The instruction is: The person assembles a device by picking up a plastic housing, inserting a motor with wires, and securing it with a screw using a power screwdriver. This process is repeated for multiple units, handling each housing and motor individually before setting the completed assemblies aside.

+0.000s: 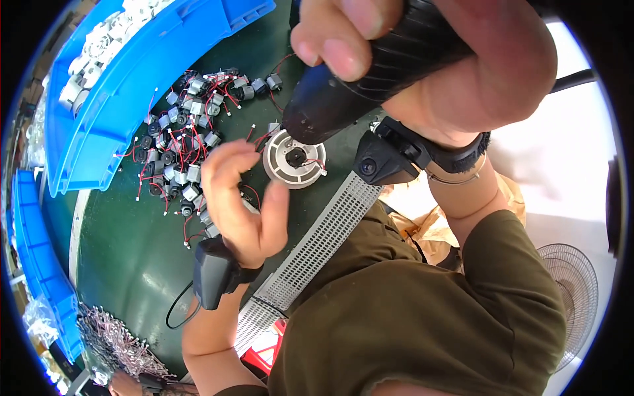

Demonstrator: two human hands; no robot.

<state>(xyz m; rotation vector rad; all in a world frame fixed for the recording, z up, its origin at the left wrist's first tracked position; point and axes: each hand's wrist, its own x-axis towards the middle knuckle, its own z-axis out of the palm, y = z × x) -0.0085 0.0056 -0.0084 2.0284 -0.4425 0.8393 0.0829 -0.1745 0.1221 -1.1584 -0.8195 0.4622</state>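
A black power screwdriver (360, 89) is gripped in my right hand (485, 82), with the fingers wrapped round its ribbed body. Its tapered nose points down at the far edge of a round, spoked white plastic housing (310, 173), hiding the tip and whatever it meets. A black round part sits at the housing's centre, and a short red lead with a white plug lies across it. My left hand (238, 204) is open beside the housing's left edge, fingers curved and apart from the thumb. Whether the thumb touches the housing, I cannot tell.
Small motors (178, 142) with red leads lie heaped on the green table (142, 264). A blue bin (125, 92) of white parts stands at the far left, another blue bin (43, 257) nearer. Bundled wires (122, 340) and another person's hand (124, 383) are lower left. A perforated strip (330, 228) edges the table.
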